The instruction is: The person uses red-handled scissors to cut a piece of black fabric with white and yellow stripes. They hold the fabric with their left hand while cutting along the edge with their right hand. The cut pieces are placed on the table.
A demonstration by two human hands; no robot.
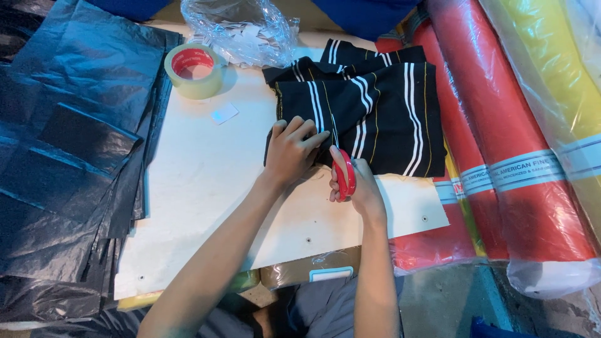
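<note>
Left hand point(293, 149): flat, fingers spread, pressing the fabric point(369, 112) at the board's point(206, 181) far edge.
Right hand point(357, 181): gripping red scissors point(345, 175), blades seemingly in the cloth.

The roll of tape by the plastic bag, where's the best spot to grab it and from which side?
Grip the tape roll across its outer rim from above. It lies flat on the white board with its hole facing up; the crinkled clear bag crowds its far right side.

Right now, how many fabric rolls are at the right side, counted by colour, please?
Red fabric rolls wrapped in clear plastic: 2, the second one mostly hidden under the black striped cloth.
Yellow fabric roll in clear plastic: 1.
Total: 3 rolls.
</note>
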